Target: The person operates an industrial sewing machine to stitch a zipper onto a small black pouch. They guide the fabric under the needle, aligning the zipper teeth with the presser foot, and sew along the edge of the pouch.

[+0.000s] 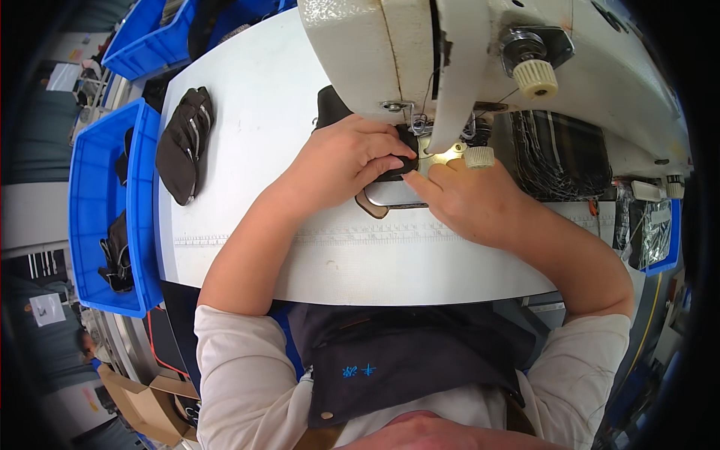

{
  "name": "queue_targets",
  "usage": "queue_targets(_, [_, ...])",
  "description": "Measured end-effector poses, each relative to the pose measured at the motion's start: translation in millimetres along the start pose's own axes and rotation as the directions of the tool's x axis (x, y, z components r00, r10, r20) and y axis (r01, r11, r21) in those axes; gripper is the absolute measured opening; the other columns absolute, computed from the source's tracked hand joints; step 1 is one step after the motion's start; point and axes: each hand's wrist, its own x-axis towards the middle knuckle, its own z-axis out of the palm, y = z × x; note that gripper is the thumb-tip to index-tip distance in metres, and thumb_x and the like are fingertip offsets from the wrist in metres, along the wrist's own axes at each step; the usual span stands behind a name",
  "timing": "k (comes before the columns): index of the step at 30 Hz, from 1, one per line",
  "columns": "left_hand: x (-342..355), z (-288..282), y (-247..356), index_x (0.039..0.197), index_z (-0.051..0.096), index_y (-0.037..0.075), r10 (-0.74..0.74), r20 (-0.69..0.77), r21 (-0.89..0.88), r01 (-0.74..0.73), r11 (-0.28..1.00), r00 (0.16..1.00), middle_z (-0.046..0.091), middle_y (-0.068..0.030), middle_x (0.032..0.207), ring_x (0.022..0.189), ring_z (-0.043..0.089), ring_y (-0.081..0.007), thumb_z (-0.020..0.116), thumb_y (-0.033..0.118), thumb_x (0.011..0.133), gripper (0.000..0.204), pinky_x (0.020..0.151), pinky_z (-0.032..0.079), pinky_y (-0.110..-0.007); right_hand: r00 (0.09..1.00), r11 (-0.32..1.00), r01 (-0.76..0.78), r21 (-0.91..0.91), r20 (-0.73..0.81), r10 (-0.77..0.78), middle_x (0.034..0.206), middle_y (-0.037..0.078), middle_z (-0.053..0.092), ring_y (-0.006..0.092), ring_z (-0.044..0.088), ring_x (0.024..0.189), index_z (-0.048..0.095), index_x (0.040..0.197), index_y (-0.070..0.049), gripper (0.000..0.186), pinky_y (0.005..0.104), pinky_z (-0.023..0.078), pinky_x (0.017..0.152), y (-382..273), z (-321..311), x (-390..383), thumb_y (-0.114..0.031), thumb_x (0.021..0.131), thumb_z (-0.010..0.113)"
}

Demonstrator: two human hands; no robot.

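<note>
A white sewing machine stands over the table, its lamp lighting the metal plate under the needle. Beside the needle lies a black fabric piece, mostly hidden beneath my left hand. The fingers of that hand are bent together and pinch the fabric close to the presser foot. My right hand is at the near right side of the needle area. Its index finger and thumb meet the fabric's near edge, while the other fingers curl under the machine head and are partly hidden.
A small pile of dark fabric pieces lies on the white table at the left. Blue bins stand beyond that edge, one with dark pieces inside. Right of the needle is a stack of black pieces. A printed ruler strip crosses the tabletop.
</note>
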Motion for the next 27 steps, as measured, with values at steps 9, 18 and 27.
queue_targets(9, [1.9,1.4,1.1,0.106,0.08,0.014,0.015,-0.031,0.147,-0.01,0.989,0.999,0.074,-0.0016,0.111,0.109,0.068,-0.0257,0.073,0.02,0.094,0.014,0.087,0.058,-0.037,0.997,0.997,-0.001,-0.077,-0.077,-0.005,0.07,0.001,0.06,0.0182,0.064,0.062,0.067,0.1,-0.005,0.024,0.0339,0.047,0.056,-1.3,3.7,0.6,-0.01,0.077,0.072])
queue_targets(18, [3.1,1.8,0.0,0.108,0.081,0.014,-0.02,-0.112,0.094,0.03,0.995,0.994,0.076,-0.0039,0.11,0.103,0.07,-0.0271,0.076,0.018,0.091,0.018,0.086,0.059,-0.038,0.996,0.984,-0.053,-0.171,-0.08,0.04,0.072,-0.002,0.064,0.0148,0.064,0.06,0.071,0.117,-0.003,0.038,0.0327,0.045,0.055,-2.4,10.8,-1.1,-0.014,0.081,0.072])
queue_targets(27, [4.0,5.8,-9.5,0.106,0.08,0.015,-0.028,-0.138,0.13,0.046,0.99,0.99,0.076,-0.0045,0.105,0.097,0.071,-0.0275,0.077,0.017,0.09,0.016,0.082,0.059,-0.039,0.995,0.985,-0.096,-0.143,-0.047,0.09,0.062,-0.003,0.062,0.0152,0.059,0.051,0.071,0.126,-0.006,0.044,0.0325,0.043,0.053,-2.4,12.1,0.5,-0.016,0.083,0.072])
